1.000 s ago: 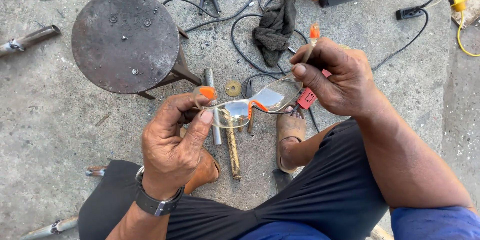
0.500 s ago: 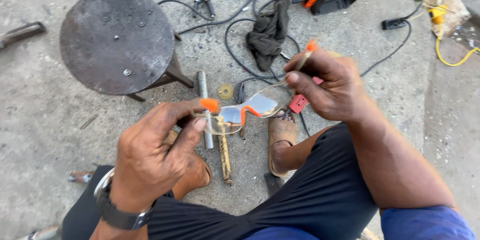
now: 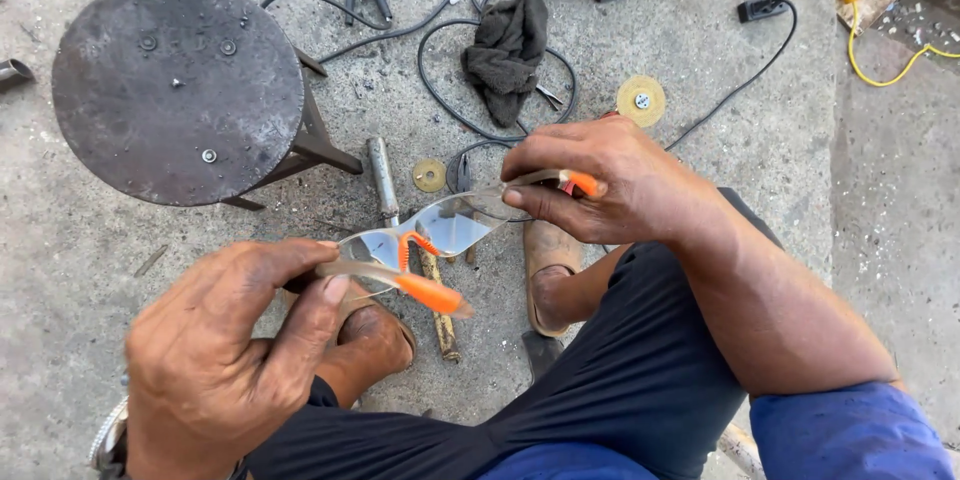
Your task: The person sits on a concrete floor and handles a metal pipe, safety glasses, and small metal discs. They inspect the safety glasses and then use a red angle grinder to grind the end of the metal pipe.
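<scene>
The clear safety glasses (image 3: 440,230) hang between both hands above the concrete floor (image 3: 700,120). The left hand (image 3: 225,340) pinches one orange-tipped temple arm between thumb and fingers. The right hand (image 3: 610,180) grips the other arm.

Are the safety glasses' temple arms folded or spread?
Spread. The left hand pinches one orange-tipped arm, the right hand the other, holding the safety glasses open between them, clear lens facing away.

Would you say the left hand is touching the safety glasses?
Touching: the head view shows the left hand pinching one orange-tipped arm of the safety glasses.
</scene>
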